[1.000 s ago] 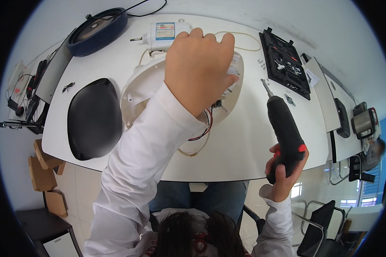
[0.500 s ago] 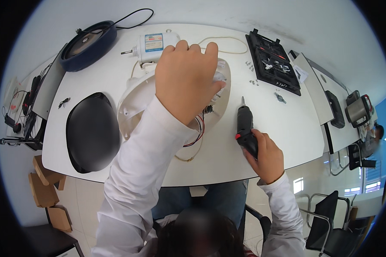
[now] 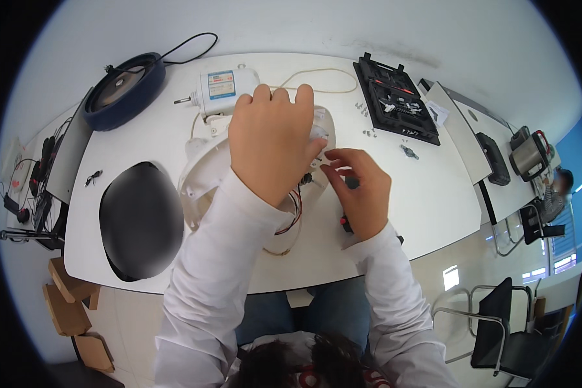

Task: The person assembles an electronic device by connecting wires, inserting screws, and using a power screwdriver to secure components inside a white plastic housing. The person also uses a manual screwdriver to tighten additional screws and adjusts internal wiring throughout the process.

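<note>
A white plastic housing (image 3: 204, 178) lies with its hollow side up, and wires (image 3: 296, 213) show inside it. My left hand (image 3: 271, 139) is over its middle, back upward, fingers curled around it with their tips hidden; the thumb reaches toward small fittings inside. At the housing's right rim my right hand (image 3: 365, 187) has thumb and index finger brought together in a pinch; what sits between them is too small to make out. Partly covered by that hand, a black power screwdriver with a red switch (image 3: 345, 224) lies on the table.
Behind the housing lies a white motor (image 3: 233, 90) with a shaft. A dark blue round base (image 3: 124, 90) stands far left, a black oval cover (image 3: 140, 223) near left. At the back right are an opened tool case (image 3: 401, 103), loose screws (image 3: 368, 134) and a watch (image 3: 409, 152).
My right hand has let go of the power screwdriver, leaving it on the table, and moved up and left to the housing's rim. My left hand stays over the housing. The view has shifted slightly.
</note>
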`<state>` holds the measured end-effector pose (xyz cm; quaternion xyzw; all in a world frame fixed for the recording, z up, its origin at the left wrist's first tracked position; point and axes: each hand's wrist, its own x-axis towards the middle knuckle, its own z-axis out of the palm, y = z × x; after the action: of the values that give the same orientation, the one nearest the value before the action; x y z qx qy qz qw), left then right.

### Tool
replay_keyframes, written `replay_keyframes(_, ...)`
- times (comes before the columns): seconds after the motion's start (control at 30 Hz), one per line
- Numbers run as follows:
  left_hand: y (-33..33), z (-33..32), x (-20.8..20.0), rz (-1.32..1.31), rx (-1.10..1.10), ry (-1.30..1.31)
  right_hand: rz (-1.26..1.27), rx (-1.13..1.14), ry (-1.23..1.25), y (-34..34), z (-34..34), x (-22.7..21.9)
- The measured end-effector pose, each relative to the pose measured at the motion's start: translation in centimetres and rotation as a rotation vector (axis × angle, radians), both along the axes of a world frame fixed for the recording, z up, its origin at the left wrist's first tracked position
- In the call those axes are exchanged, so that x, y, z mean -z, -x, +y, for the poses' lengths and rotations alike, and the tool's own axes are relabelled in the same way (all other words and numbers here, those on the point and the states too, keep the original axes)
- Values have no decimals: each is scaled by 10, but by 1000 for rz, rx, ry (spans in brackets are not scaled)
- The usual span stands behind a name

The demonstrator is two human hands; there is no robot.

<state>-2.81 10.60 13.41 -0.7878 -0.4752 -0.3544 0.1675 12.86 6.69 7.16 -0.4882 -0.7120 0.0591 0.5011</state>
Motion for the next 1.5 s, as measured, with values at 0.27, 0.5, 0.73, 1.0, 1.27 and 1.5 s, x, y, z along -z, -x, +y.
replay_keyframes(0.27, -1, 3, 2, -17, 21, -23, -12, 41, -49, 4, 6, 14)
replay_keyframes(0.5, 0, 1, -3, 57, -40, 48, -4, 160, -73, -28, -2, -7)
replay_keyframes(0.73, -9, 3, -5, 91, -45, 96, 139, 588, 202, -226, 66, 50)
replay_keyframes(1.0, -6, 2, -6, 108, -58, 65, 98, 619, 244, -256, 115, 97)
replay_keyframes(1.27, -10, 2, -11, 145, -84, 126, 9, 470, 298, -267, 122, 94)
replay_keyframes(1.5, -11, 3, -11, 145, -53, 105, 7, 410, 302, -271, 121, 93)
